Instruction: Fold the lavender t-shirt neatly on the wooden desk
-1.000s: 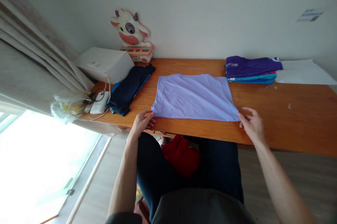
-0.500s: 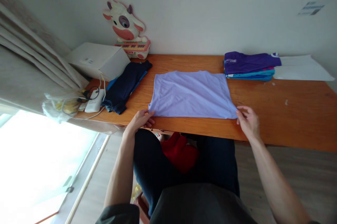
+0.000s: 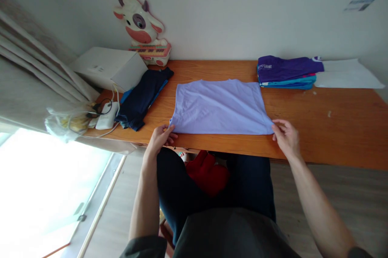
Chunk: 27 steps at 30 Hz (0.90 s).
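A lilac T-shirt (image 3: 220,106) lies folded flat on the wooden table (image 3: 318,128), its near edge along the table's front. My left hand (image 3: 160,138) pinches the shirt's near left corner. At the near right corner, my right hand (image 3: 285,136) grips the fabric with thumb and fingers. Both arms reach up from the bottom of the view over my dark trousers.
A stack of folded purple and teal clothes (image 3: 286,72) sits at the back right beside white paper (image 3: 348,78). A dark navy garment (image 3: 144,96), a white box (image 3: 109,68), a cow-shaped toy (image 3: 142,31), a charger with cables (image 3: 104,114) and a curtain (image 3: 33,76) are at the left. A red cloth (image 3: 207,171) lies on my lap.
Both hands stay on the shirt's near corners. The view has shifted slightly, with the table sitting a little higher in the frame.
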Tool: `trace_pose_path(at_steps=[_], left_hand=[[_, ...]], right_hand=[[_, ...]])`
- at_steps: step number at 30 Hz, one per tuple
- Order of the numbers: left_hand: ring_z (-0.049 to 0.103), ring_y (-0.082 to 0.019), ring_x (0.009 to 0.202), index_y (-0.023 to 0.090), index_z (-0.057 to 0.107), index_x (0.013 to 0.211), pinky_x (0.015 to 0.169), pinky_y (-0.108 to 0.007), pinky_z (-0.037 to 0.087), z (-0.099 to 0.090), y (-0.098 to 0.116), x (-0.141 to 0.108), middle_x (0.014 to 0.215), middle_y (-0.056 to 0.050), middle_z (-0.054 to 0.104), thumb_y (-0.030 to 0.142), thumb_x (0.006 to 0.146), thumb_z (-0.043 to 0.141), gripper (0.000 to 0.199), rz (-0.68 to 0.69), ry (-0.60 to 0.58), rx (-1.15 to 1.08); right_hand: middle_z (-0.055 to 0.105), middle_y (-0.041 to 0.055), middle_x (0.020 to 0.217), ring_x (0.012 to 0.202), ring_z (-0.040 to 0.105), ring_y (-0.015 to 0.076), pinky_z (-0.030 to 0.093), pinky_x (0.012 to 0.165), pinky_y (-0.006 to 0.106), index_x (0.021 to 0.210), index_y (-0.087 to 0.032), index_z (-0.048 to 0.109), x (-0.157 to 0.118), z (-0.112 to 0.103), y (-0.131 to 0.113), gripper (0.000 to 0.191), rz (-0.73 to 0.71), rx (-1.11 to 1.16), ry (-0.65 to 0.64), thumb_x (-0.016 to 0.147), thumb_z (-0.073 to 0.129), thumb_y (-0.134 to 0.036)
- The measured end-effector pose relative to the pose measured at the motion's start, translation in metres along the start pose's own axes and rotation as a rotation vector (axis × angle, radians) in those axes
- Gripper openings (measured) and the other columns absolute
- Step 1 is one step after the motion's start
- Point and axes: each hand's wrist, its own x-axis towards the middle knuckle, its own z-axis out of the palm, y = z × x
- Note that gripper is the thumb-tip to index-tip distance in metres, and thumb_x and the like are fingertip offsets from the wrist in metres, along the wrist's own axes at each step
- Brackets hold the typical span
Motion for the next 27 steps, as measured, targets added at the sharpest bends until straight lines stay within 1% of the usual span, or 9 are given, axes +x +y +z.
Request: trace_pose_path(at_steps=[2, 7, 11, 14, 17, 19, 21, 24, 27], left_hand=[[0.07, -0.016, 0.056, 0.022, 0.067, 0.102, 0.048, -0.023, 0.043, 0.001, -0.003, -0.003, 0.089, -0.012, 0.088, 0.086, 0.086, 0.088, 0.069, 0.015, 0.052, -0.039], [0.075, -0.021, 0.061, 0.026, 0.063, 0.096, 0.051, -0.027, 0.048, 0.0, -0.015, -0.016, 0.089, -0.01, 0.089, 0.076, 0.087, 0.087, 0.057, 0.029, 0.177, -0.013], [0.071, -0.024, 0.061, 0.029, 0.063, 0.088, 0.055, -0.03, 0.046, -0.007, -0.022, -0.034, 0.067, -0.001, 0.076, 0.071, 0.092, 0.082, 0.046, 0.054, 0.281, 0.201], [0.069, -0.025, 0.066, 0.031, 0.061, 0.085, 0.06, -0.032, 0.047, -0.014, -0.024, -0.048, 0.063, 0.002, 0.067, 0.066, 0.095, 0.078, 0.04, 0.084, 0.318, 0.334], [0.071, -0.028, 0.078, 0.032, 0.061, 0.094, 0.073, -0.038, 0.057, -0.016, -0.022, -0.058, 0.08, 0.0, 0.074, 0.059, 0.095, 0.077, 0.032, 0.126, 0.367, 0.436], [0.075, -0.032, 0.091, 0.032, 0.064, 0.103, 0.087, -0.045, 0.063, -0.01, -0.015, -0.061, 0.098, -0.004, 0.079, 0.053, 0.096, 0.077, 0.026, 0.199, 0.465, 0.507], [0.078, -0.036, 0.11, 0.031, 0.07, 0.114, 0.104, -0.051, 0.065, 0.005, -0.001, -0.058, 0.117, -0.009, 0.081, 0.051, 0.101, 0.074, 0.024, 0.301, 0.505, 0.544], [0.072, -0.037, 0.146, 0.031, 0.076, 0.137, 0.129, -0.053, 0.059, 0.043, 0.026, -0.04, 0.148, -0.012, 0.081, 0.05, 0.112, 0.066, 0.033, 0.486, 0.351, 0.566], [0.047, -0.039, 0.179, 0.026, 0.067, 0.169, 0.149, -0.061, 0.037, 0.081, 0.047, -0.004, 0.185, -0.014, 0.061, 0.047, 0.117, 0.061, 0.057, 0.609, 0.223, 0.677]], right_hand=[[0.076, 0.0004, 0.072, 0.054, 0.067, 0.0218, 0.052, 0.052, 0.034, 0.125, -0.029, 0.079, -0.003, -0.003, -0.005, 0.058, 0.019, 0.01, -0.021, 0.1, 0.084, -0.081], [0.075, 0.0, 0.071, 0.044, 0.057, 0.0169, 0.04, 0.043, 0.03, 0.128, -0.028, 0.084, -0.021, -0.018, -0.009, 0.061, 0.191, 0.073, -0.202, 0.097, 0.088, -0.08], [0.072, -0.0007, 0.066, 0.048, 0.063, 0.0203, 0.043, 0.044, 0.03, 0.129, -0.028, 0.08, -0.043, -0.032, -0.005, 0.067, 0.248, 0.032, -0.189, 0.095, 0.087, -0.085], [0.082, 0.0059, 0.081, 0.056, 0.072, 0.0266, 0.055, 0.05, 0.039, 0.119, -0.031, 0.077, -0.059, -0.04, -0.009, 0.064, 0.2, -0.13, -0.143, 0.095, 0.081, -0.091], [0.088, 0.0136, 0.107, 0.086, 0.084, 0.0398, 0.071, 0.076, 0.059, 0.114, -0.035, 0.079, -0.066, -0.04, -0.026, 0.053, -0.012, -0.377, -0.064, 0.102, 0.074, -0.086], [0.088, 0.0155, 0.119, 0.106, 0.085, 0.0444, 0.072, 0.098, 0.069, 0.121, -0.037, 0.083, -0.062, -0.032, -0.046, 0.045, -0.142, -0.443, -0.057, 0.11, 0.067, -0.077], [0.086, 0.0154, 0.132, 0.124, 0.083, 0.044, 0.068, 0.116, 0.069, 0.132, -0.037, 0.085, -0.047, -0.015, -0.067, 0.042, -0.248, -0.431, -0.107, 0.116, 0.06, -0.067], [0.079, 0.0145, 0.158, 0.154, 0.072, 0.0413, 0.057, 0.137, 0.064, 0.156, -0.032, 0.08, -0.011, 0.025, -0.092, 0.053, -0.385, -0.429, -0.214, 0.121, 0.048, -0.057], [0.053, 0.0155, 0.19, 0.179, 0.045, 0.0459, 0.041, 0.146, 0.073, 0.183, -0.024, 0.058, 0.026, 0.069, -0.096, 0.071, -0.394, -0.585, -0.276, 0.122, 0.041, -0.056]])
